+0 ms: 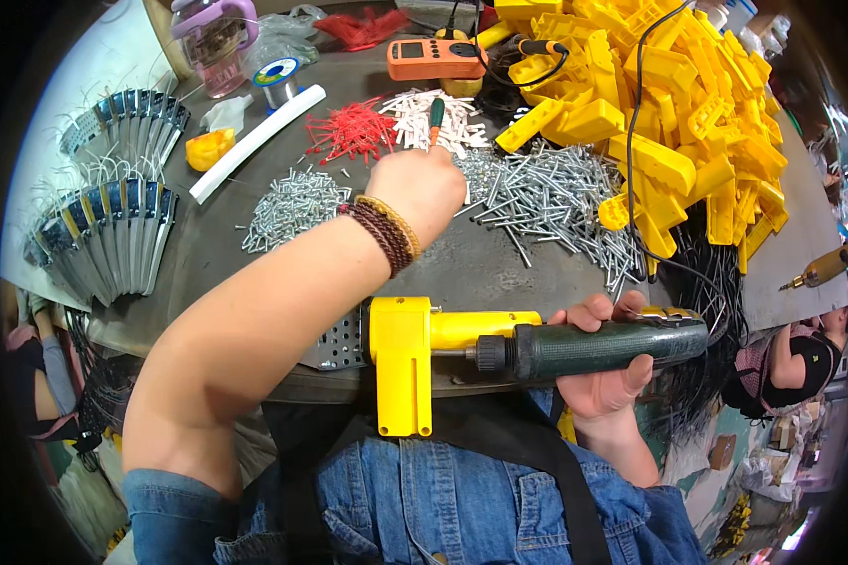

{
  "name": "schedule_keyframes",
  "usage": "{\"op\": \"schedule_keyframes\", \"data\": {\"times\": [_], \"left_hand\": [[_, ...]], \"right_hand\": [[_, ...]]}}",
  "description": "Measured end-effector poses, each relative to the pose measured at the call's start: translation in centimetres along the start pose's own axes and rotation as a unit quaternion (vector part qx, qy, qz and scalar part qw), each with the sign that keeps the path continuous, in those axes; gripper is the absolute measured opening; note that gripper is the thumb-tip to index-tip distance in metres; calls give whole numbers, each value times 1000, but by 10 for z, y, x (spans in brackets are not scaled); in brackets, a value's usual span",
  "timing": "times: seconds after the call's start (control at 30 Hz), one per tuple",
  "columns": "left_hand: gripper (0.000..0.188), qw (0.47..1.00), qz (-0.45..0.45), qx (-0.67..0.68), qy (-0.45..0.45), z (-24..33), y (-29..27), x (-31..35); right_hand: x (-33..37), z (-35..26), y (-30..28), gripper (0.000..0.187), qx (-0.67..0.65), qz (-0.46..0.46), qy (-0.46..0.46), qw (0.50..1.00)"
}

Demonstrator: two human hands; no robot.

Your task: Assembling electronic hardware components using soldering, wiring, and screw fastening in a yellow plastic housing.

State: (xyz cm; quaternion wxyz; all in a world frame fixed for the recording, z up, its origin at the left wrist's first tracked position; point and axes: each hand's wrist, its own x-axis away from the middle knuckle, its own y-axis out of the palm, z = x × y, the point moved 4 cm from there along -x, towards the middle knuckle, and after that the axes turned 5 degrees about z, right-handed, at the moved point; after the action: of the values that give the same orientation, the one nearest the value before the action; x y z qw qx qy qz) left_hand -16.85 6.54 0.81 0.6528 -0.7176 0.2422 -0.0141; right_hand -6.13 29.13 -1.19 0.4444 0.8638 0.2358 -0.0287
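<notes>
My right hand (603,377) is wrapped round a dark green electric screwdriver (612,347), held level above the table's near edge. Its bit points left and runs into a yellow plastic housing (401,367). From the housing's left side a perforated metal plate (342,341) sticks out, partly hidden by my left forearm. My left hand (419,193) reaches across to the loose small screws (483,174), knuckles up, its fingers mostly hidden beneath it. Just beyond lies a green-handled tool (436,115) on a heap of white sleeves (410,118); whether my fingers touch it I cannot tell.
Long screws (561,202) and short screws (297,209) lie in heaps, with red sleeves (350,130) behind. Yellow housings (697,122) pile high at the right, a black cable (637,122) hanging over them. Wired metal plates (108,235) stand left; an orange meter (433,59) sits behind.
</notes>
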Motion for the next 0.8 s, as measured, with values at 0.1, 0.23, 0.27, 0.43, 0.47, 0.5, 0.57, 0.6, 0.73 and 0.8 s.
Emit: {"op": "schedule_keyframes", "data": {"times": [0.1, 0.23, 0.27, 0.43, 0.47, 0.5, 0.57, 0.6, 0.73, 0.8], "left_hand": [[8, 995, 68, 61, -37, -15, -11, 18], [6, 948, 112, 295, -41, -33, -63, 90], [9, 936, 93, 335, -54, -34, -69, 114], [13, 918, 92, 371, -110, -12, -63, 179], [13, 916, 101, 370, -118, -11, -63, 182], [13, 914, 104, 370, -127, -11, -63, 186], [13, 909, 92, 390, -119, -13, -62, 187], [12, 906, 86, 398, -114, -15, -61, 189], [12, 904, 80, 410, -93, -18, -60, 189], [12, 910, 94, 389, -103, -19, -59, 189]], "right_hand": [[-3, 4, 2, 66, -1, 8, 8, 1000], [0, -1, 5, 66, 8, 42, -2, 999], [0, 0, 7, 64, -10, 45, -8, 999], [-6, 5, 9, 65, -51, 45, -8, 998], [-7, 4, 14, 62, -69, 62, -11, 996], [-8, 5, 15, 62, -67, 59, -3, 996], [-8, 5, 15, 60, -76, 88, -11, 993], [-9, 5, 16, 60, -74, 87, -10, 993], [-5, 6, 15, 56, -84, 101, -17, 991], [-5, 7, 15, 54, -84, 109, -22, 990]]}}
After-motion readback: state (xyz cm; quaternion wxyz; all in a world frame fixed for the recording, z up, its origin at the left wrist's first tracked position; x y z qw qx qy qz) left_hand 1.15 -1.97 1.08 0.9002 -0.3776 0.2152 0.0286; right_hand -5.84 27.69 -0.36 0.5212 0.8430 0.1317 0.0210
